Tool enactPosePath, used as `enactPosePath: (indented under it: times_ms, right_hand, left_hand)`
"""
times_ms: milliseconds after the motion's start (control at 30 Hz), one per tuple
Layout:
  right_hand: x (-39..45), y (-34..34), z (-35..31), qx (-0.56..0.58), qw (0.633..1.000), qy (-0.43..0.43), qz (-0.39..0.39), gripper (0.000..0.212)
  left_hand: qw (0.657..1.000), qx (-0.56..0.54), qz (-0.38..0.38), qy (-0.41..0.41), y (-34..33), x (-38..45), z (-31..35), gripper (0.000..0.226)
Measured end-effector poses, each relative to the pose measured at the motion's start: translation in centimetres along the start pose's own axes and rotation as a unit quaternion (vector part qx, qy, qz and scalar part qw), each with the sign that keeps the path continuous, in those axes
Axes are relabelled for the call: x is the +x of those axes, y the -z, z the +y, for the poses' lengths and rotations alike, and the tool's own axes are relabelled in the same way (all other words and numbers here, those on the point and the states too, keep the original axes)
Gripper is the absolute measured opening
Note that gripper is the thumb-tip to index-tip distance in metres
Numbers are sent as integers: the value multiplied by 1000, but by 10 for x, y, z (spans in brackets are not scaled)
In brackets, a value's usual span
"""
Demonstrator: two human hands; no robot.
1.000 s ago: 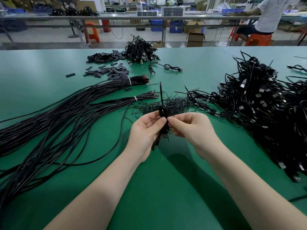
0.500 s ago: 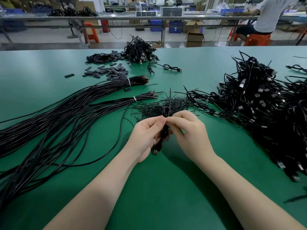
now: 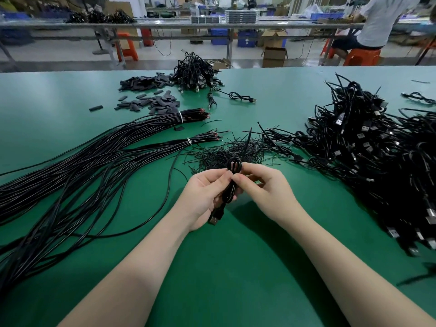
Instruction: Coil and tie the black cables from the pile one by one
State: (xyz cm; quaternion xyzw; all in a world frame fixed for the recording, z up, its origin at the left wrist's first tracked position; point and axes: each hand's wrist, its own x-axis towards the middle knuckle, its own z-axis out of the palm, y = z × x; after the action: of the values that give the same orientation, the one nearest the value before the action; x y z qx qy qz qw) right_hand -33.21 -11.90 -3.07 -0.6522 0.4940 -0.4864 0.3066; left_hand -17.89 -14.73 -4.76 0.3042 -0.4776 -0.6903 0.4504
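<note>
Green matte tabletop (image 3: 236, 267), broad and smooth, in a workshop room with long metal benches, orange stools (image 3: 361, 56), blue bins and cardboard boxes behind; a seated person (image 3: 375, 22) at far right.

Left hand (image 3: 203, 199) and right hand (image 3: 264, 192) raised just above the surface at centre, fingertips meeting. Both pinching a coiled black cable (image 3: 232, 182): narrow glossy loops folded into an elongated bundle, rounded bend at top, USB plug (image 3: 215, 218) hanging below the left palm.

Directly behind the hands, a scatter of thin black twist ties (image 3: 231, 149), wiry and stiff, one standing upright above the coil.

To the right, a big tangled pile of black cables (image 3: 377, 161) with silvery plugs. To the left, long straight wire bundles (image 3: 94, 156) bound with white bands, red tips exposed. Farther back, flat dark sleeve pieces (image 3: 153, 102) and a smaller heap of cables (image 3: 195, 72).

Nothing covering the coil except the fingers gripping it.
</note>
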Motion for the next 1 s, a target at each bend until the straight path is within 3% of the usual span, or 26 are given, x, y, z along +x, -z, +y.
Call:
enactPosePath:
  times_ms: [100, 167, 233, 300, 333, 367, 400, 467, 533, 600, 700, 800, 867, 933, 1000]
  right_hand:
    - [3, 4, -11, 137, 986, -87, 38, 9]
    - [11, 23, -26, 271, 948, -134, 99, 8]
    - [16, 61, -45, 262, 942, -111, 176, 10]
    - [20, 114, -56, -13, 966, -34, 258, 16]
    - [23, 144, -56, -195, 936, 3, 293, 23]
    - [25, 174, -50, -344, 878, 19, 333, 33]
    - [26, 201, -43, -436, 821, 8, 368, 39]
    - [22, 245, -20, -533, 744, -82, 395, 44]
    - [9, 276, 9, -576, 719, -205, 330, 59]
    - [-4, 295, 30, -576, 726, -263, 269, 83]
    - [-2, 299, 26, -545, 745, -281, 263, 101]
    - [8, 268, 3, -546, 748, -245, 288, 84]
    - [11, 226, -13, -578, 748, -153, 286, 64]
    - [10, 169, -20, -550, 795, -54, 251, 46]
    - [3, 110, -18, -468, 872, -11, 145, 42]
  left_hand:
    - [999, 28, 21, -8, -8, -1, -3, 31]
    - [999, 33, 42, -7, -10, -1, -2, 37]
    - [997, 33, 66, -16, -9, -2, -2, 29]
    - [994, 56, 83, -33, -9, -5, -3, 22]
    - [993, 74, 87, -41, -10, -5, -4, 21]
    - [991, 90, 88, -47, -11, -6, -5, 21]
    - [990, 100, 88, -50, -12, -7, -6, 21]
    - [989, 107, 88, -50, -12, -7, -6, 21]
    - [989, 111, 89, -45, -11, -8, -5, 22]
    - [988, 123, 81, -45, -11, -9, -6, 23]
    - [986, 139, 76, -56, -12, -11, -8, 24]
    - [977, 164, 106, -89, -12, -14, -8, 26]
    - [957, 211, 149, -129, -11, -17, -10, 26]
    - [929, 260, 204, -167, -8, -15, -8, 25]
    - [904, 281, 263, -185, 1, -2, 1, 24]
